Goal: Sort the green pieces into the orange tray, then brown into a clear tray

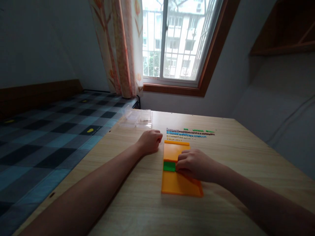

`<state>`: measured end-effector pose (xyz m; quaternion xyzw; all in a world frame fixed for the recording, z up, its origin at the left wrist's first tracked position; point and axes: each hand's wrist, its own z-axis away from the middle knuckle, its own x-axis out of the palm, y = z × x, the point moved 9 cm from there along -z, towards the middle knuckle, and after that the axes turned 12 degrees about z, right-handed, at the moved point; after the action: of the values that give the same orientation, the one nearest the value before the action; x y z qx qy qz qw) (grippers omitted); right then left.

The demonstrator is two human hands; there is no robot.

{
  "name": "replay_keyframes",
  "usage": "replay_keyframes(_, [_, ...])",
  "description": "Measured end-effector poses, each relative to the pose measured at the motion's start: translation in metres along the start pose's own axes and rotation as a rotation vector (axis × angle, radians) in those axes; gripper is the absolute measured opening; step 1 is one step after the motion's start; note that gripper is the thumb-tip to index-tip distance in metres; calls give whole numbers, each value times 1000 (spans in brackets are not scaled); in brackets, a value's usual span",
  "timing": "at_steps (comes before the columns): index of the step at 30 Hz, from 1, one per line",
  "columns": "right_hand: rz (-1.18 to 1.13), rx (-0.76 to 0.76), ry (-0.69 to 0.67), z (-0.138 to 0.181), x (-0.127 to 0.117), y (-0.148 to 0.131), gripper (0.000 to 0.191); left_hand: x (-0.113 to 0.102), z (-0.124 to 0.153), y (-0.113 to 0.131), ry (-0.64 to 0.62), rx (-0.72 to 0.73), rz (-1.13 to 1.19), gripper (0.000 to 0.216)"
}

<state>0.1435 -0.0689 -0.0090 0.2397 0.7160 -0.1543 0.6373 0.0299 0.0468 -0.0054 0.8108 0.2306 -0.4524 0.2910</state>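
An orange plastic tray (180, 185) lies on the wooden table in front of me, with a raised orange section at its far end. Across its middle sits a green translucent piece (169, 166). My right hand (194, 164) is closed over the tray's right side, its fingertips down at the green piece's right end; what they pinch is hidden. My left hand (150, 141) rests on the table just left of the tray's far end, fingers curled in, and whether anything is inside them cannot be seen. Beyond the tray lie rows of tiny blue pieces (182, 133).
Clear plastic boxes (137, 118) stand at the table's far left corner. Small green pieces (198, 130) lie behind the blue row, with dark and yellowish ones nearby. A bed with a checked cover (61, 131) adjoins the table's left edge. A window (180, 42) is ahead.
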Motion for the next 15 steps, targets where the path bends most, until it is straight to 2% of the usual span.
replay_keyframes(8, [-41, -33, 0, 1, 0, -3, 16, 0, 0, 1, -5, -3, 14, 15])
replay_keyframes(15, [40, 35, 36, -2, -2, -1, 18, 1, 1, 0, -9, 1, 6, 15])
